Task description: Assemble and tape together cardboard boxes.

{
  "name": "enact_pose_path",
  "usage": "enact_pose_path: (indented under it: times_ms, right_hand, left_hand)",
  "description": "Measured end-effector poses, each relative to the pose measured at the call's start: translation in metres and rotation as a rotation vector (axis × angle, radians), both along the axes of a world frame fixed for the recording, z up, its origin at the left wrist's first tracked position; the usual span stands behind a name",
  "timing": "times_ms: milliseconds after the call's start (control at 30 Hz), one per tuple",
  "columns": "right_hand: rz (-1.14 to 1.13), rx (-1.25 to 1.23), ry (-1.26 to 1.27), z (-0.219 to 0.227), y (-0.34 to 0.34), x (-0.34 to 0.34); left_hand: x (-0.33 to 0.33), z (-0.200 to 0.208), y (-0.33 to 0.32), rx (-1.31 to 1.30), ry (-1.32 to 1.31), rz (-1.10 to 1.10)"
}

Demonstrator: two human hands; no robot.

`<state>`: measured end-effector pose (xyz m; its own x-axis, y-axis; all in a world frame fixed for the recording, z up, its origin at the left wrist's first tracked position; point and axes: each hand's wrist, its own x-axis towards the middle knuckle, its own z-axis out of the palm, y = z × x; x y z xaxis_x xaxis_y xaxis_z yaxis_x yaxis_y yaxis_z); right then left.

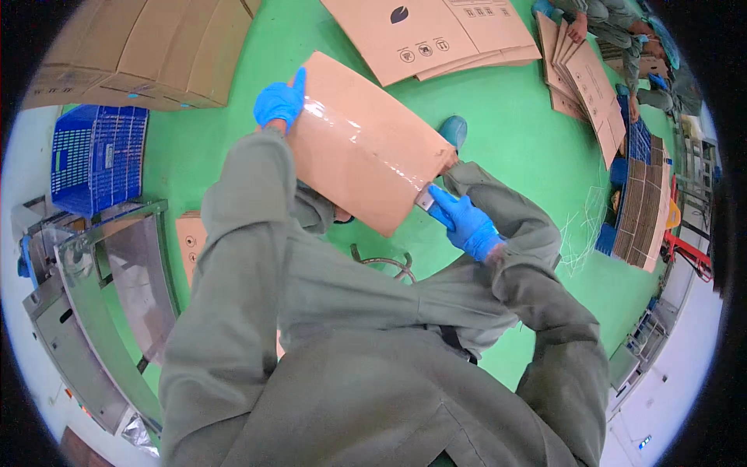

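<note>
Brown corrugated cardboard formed the carton (pixel 366 165) held out above the person's lap, between the spread knees, one broad face turned upward and tilted askew. A strip of clear tape (pixel 354 135) ran along that face from the left edge toward the right end, glinting in places.

The left hand (pixel 278 103), in a blue glove, was clamped on the carton's left edge near the upper corner, one finger laid along the edge; the carton extended rightward from this grip. The right hand (pixel 469 223), gloved likewise, was closed around a small grey-and-white hand tool (pixel 425 198), its exact kind too small to tell. The tool met the carton's right end near where the tape reached the edge, so the carton lay just beyond that hand's fingertips, up and to the left. Whether those fingers themselves touched the cardboard could not be told.

Beneath spread a green floor (pixel 498 117), where a stack of flattened cartons (pixel 443 39) lay past the held one. A blue plastic crate (pixel 99 159) stood at left, below large closed cartons (pixel 148 50) in the view. At upper right, a co-worker (pixel 615 23) reached toward more flat cardboard sheets (pixel 587 93).
</note>
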<state>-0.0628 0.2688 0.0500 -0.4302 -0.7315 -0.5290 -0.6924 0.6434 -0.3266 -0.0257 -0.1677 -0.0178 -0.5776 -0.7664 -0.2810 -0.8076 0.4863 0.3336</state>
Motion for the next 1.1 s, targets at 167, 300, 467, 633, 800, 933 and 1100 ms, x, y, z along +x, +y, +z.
enact_pose_path:
  times_ms: [167,300,467,633,800,933,1100]
  right_hand:
    - [-0.092,-0.32,-0.037,-0.073,0.011,-0.001]
    - [-0.101,-0.477,0.035,-0.119,0.015,0.005]
    - [-0.114,-0.199,-0.016,-0.131,0.001,0.008]
    - [-0.157,-0.008,-0.081,-0.093,-0.039,0.002]
    - [0.383,0.498,0.338,-0.147,-0.056,-0.001]
    - [-0.478,0.073,0.029,-0.255,0.052,0.027]
    - [-0.057,0.486,-0.199,-0.166,0.007,0.067]
  left_hand:
    - [-0.006,-0.008,-0.027,-0.038,-0.062,0.052]
    - [-0.009,-0.014,-0.029,-0.062,-0.081,0.049]
    - [0.003,-0.016,-0.032,-0.047,-0.117,0.057]
    - [0.006,-0.002,-0.043,-0.075,-0.102,0.088]
    - [-0.008,0.018,-0.038,-0.02,-0.04,-0.045]
    - [-0.007,-0.007,-0.058,0.363,0.158,-0.442]
    - [0.032,0.061,-0.022,0.692,0.272,-0.391]
